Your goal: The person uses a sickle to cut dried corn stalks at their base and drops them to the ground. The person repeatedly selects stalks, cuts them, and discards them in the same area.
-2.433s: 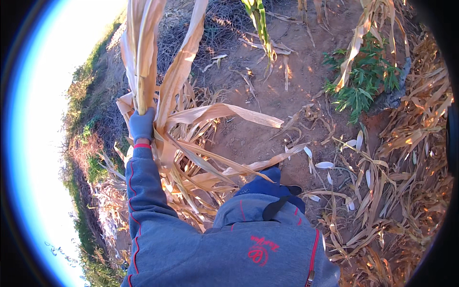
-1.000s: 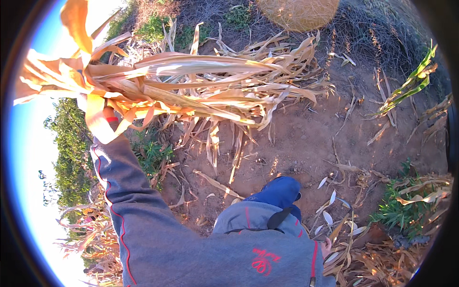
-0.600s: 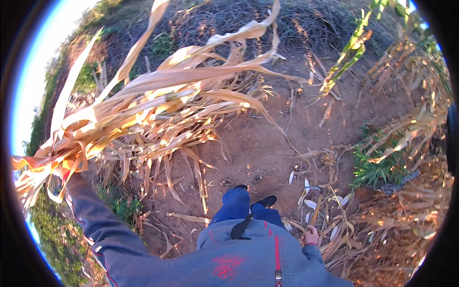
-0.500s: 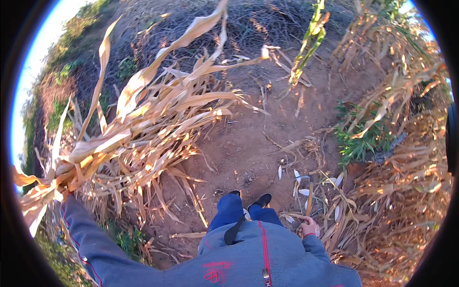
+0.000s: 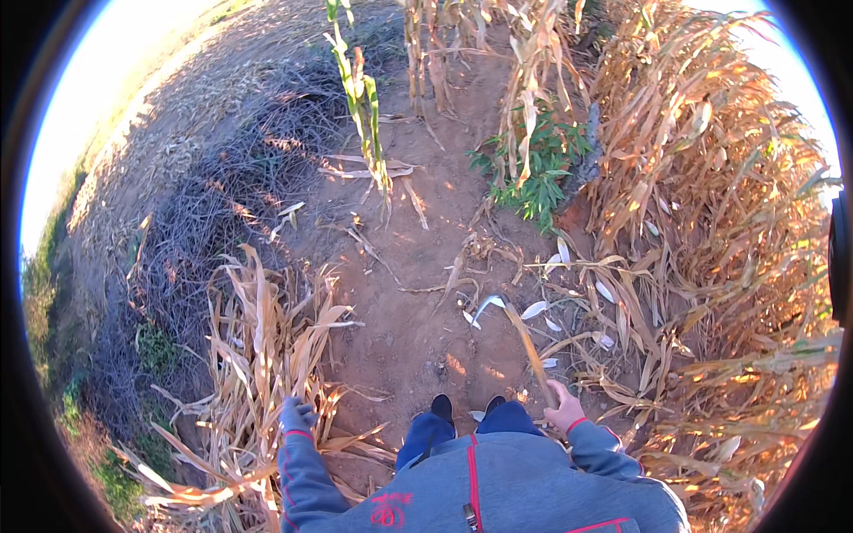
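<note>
Corn stalks (image 5: 258, 355) lie in a dry yellow heap on the red dirt (image 5: 418, 338), on the person's left side. The left hand (image 5: 296, 414) is in a dark glove and sits right at the near edge of the heap, with the fingers spread open and touching the dry leaves, not closed on any of them. The right hand (image 5: 563, 410) is bare and is closed around the low end of a thin dry stick (image 5: 531, 348). The stick points up and away from the person, over the dirt. Two dark shoes (image 5: 466, 409) stand on the dirt between the hands. A green corn plant (image 5: 360, 98) stands far ahead, and a leafy green weed (image 5: 538, 169) grows near it. Tall dry corn (image 5: 711, 204) fills the right side.
</note>
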### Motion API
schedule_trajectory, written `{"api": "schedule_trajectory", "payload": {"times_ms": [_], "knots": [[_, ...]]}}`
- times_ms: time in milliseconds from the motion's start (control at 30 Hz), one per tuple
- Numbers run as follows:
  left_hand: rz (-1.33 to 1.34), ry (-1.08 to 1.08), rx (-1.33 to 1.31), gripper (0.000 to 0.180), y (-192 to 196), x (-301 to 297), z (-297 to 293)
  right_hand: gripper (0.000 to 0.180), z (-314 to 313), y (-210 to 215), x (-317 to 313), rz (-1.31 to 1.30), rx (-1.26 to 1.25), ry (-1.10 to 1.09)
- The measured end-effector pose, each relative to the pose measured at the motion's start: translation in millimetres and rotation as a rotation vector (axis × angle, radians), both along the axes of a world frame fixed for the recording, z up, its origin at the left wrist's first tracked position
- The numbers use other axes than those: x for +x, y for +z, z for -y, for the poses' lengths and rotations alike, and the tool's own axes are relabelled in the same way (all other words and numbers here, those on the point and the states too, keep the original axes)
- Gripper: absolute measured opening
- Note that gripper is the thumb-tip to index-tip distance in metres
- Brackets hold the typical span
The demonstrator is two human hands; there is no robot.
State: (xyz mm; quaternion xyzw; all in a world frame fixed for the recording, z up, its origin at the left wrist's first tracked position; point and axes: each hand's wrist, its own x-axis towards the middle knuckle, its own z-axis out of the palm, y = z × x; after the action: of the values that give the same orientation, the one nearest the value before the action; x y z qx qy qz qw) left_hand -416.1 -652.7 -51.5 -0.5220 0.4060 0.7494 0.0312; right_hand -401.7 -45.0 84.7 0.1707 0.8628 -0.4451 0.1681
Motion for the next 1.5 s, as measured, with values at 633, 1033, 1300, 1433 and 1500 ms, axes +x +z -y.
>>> {"api": "schedule_trajectory", "payload": {"times_ms": [633,1033,1300,1433,1500], "knots": [[-0.473,-0.345,0.408,0.034,101,-97,-325,0.037,58,229,80,-1.071,-0.773,0.356],[-0.355,-0.595,0.475,0.026,103,-17,-366,0.024,96,317,160,-1.264,-0.982,0.665],[-0.317,-0.683,0.473,0.03,98,0,-360,0.024,95,321,182,-1.239,-0.942,0.607],[-0.33,-0.601,0.404,0.026,103,5,-347,0.024,96,327,181,-1.228,-0.929,0.628],[-0.363,-0.592,0.405,0.027,106,9,-335,0.024,97,323,179,-1.217,-0.958,0.647]]}}
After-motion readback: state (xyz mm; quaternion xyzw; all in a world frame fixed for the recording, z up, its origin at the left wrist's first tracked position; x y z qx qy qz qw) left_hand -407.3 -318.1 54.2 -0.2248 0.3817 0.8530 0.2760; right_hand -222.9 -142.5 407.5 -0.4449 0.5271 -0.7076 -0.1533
